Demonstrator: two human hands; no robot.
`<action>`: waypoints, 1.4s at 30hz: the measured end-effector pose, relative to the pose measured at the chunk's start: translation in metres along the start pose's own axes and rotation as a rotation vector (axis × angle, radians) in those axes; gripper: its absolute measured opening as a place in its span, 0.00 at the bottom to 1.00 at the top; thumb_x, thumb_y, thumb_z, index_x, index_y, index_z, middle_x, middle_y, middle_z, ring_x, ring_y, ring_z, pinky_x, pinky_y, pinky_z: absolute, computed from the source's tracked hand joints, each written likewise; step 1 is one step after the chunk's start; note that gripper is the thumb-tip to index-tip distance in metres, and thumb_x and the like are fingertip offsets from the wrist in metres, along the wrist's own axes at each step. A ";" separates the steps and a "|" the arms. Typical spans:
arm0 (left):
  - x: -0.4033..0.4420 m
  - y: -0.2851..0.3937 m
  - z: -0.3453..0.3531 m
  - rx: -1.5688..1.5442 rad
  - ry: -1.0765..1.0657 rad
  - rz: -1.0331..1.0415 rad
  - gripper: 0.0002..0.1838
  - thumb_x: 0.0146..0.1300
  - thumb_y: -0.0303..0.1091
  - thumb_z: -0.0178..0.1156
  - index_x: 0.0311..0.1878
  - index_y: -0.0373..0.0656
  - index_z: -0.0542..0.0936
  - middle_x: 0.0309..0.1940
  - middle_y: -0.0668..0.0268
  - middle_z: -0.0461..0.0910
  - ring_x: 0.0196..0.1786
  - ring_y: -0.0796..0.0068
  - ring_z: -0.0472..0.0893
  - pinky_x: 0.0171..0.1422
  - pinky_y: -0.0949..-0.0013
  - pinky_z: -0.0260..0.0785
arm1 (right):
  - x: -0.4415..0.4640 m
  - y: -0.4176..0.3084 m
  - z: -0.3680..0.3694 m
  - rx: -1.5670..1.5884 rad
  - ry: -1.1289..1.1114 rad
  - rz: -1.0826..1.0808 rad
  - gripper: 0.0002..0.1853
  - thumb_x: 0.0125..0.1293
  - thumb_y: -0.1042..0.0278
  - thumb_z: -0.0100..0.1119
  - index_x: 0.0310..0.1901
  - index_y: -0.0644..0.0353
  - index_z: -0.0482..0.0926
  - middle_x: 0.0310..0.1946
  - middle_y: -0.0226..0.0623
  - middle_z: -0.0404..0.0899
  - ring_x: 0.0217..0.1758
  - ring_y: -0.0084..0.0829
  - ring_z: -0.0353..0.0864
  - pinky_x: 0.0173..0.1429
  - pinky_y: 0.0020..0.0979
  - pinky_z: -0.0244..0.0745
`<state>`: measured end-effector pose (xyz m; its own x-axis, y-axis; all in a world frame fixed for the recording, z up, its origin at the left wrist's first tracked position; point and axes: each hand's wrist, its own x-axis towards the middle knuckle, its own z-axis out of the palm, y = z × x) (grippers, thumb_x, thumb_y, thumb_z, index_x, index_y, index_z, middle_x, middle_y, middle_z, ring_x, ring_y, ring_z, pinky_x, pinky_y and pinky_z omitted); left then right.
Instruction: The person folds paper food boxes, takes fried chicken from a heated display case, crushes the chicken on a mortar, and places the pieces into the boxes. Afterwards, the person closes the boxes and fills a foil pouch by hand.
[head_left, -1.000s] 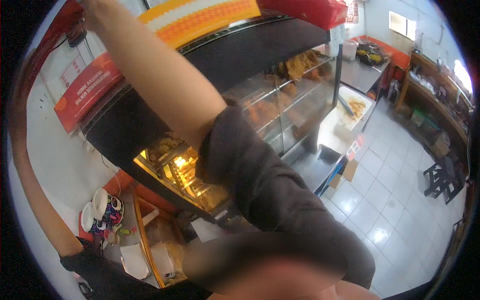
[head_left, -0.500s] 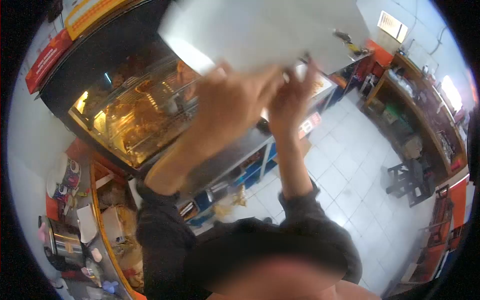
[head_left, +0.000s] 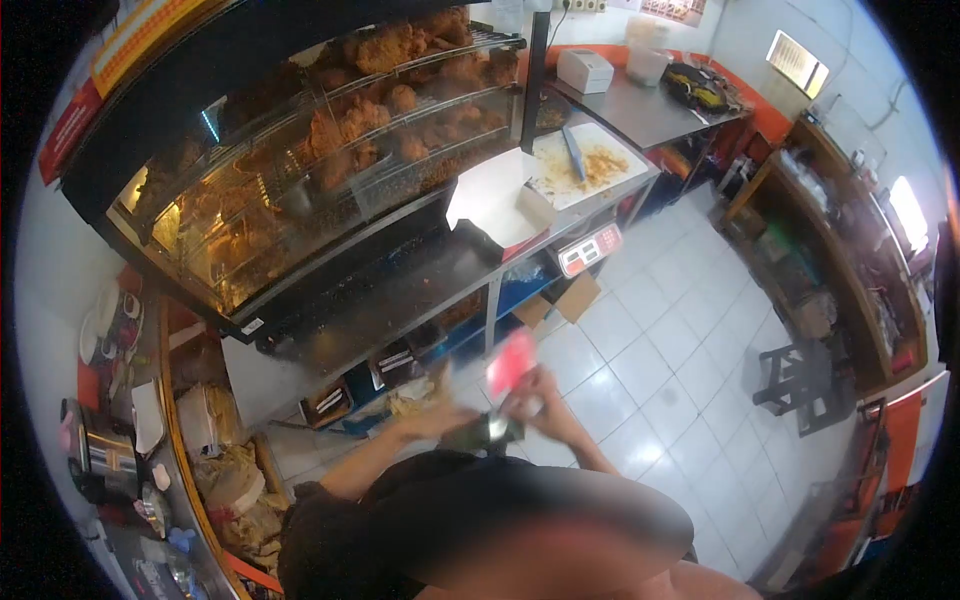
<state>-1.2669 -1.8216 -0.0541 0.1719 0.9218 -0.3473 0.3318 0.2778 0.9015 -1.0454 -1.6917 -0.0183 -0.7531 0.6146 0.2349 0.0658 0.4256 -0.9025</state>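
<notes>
- our left hand is low in front of us, fingers reaching inward; blur keeps us from telling whether they grip anything.
- a small dark thing with a bright patch lies between our hands, close to our body; we cannot make out what it is or which hand, if either, bears it.
- our right hand is closed, its fingers pinching the lower end of a flat red piece.
- the red piece stands out past our right fingertips, away from our body; its long axis looks slanted, the far end pointing toward the counter, though blur softens its edges. it is beyond the left hand's fingertips and apart from them.
- the open white box is on the counter, almost straight ahead of the red piece and well apart from it, with its lid raised; of our two hands, the right one is nearer.
- to the right of the box is the red-and-white scale, and past that the tray with a blue-grey utensil lying in it.
</notes>
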 end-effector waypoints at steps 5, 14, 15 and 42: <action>-0.024 0.004 0.029 -0.112 -0.084 -0.074 0.25 0.69 0.49 0.49 0.55 0.35 0.74 0.46 0.63 0.79 0.49 0.74 0.73 0.56 0.69 0.64 | -0.024 -0.021 0.023 -0.269 -0.021 0.056 0.08 0.47 0.67 0.70 0.28 0.58 0.81 0.36 0.42 0.72 0.42 0.42 0.72 0.43 0.36 0.70; -0.040 0.020 0.039 -0.096 0.082 -0.002 0.17 0.63 0.40 0.57 0.49 0.37 0.78 0.43 0.64 0.80 0.48 0.79 0.73 0.53 0.70 0.65 | -0.024 -0.019 0.022 0.077 -0.335 0.188 0.14 0.52 0.70 0.66 0.41 0.63 0.77 0.41 0.43 0.71 0.49 0.40 0.72 0.51 0.35 0.70; -0.037 0.052 0.039 -0.059 0.226 0.097 0.17 0.62 0.42 0.58 0.48 0.41 0.80 0.45 0.60 0.80 0.44 0.73 0.77 0.52 0.68 0.67 | -0.027 -0.019 0.026 -0.034 0.026 0.085 0.22 0.51 0.68 0.68 0.47 0.63 0.72 0.41 0.43 0.69 0.50 0.38 0.71 0.52 0.34 0.70; 0.070 0.057 -0.032 -0.469 0.109 -0.149 0.51 0.50 0.48 0.69 0.69 0.32 0.50 0.60 0.51 0.63 0.63 0.61 0.63 0.67 0.64 0.56 | 0.033 0.009 -0.039 -0.752 0.348 -0.018 0.26 0.54 0.76 0.61 0.57 0.56 0.67 0.55 0.40 0.67 0.53 0.39 0.69 0.55 0.35 0.64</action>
<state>-1.2658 -1.7323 -0.0192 0.0482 0.8787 -0.4749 -0.1114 0.4772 0.8717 -1.0438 -1.6418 -0.0044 -0.5206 0.7213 0.4569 0.5689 0.6921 -0.4443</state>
